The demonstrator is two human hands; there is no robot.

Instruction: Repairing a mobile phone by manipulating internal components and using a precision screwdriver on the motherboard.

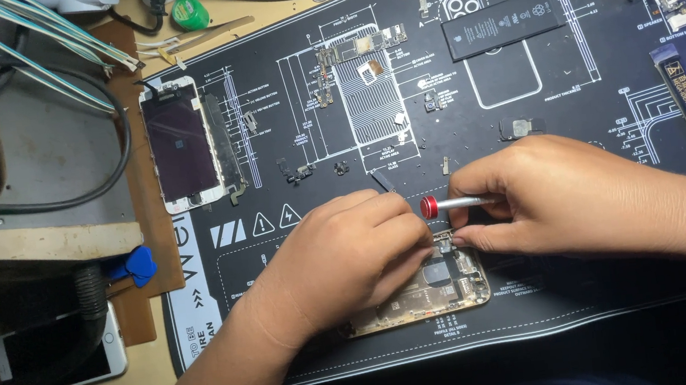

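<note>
From the head view, the opened phone body [430, 289] lay near the front of the dark repair mat [572, 109], its long axis running left to right. The left hand [350, 255] was pressed down over its left part, gripping it. The right hand [564, 190] pinched a red-capped screwdriver [454, 203], just above the phone's far-right corner.
</note>
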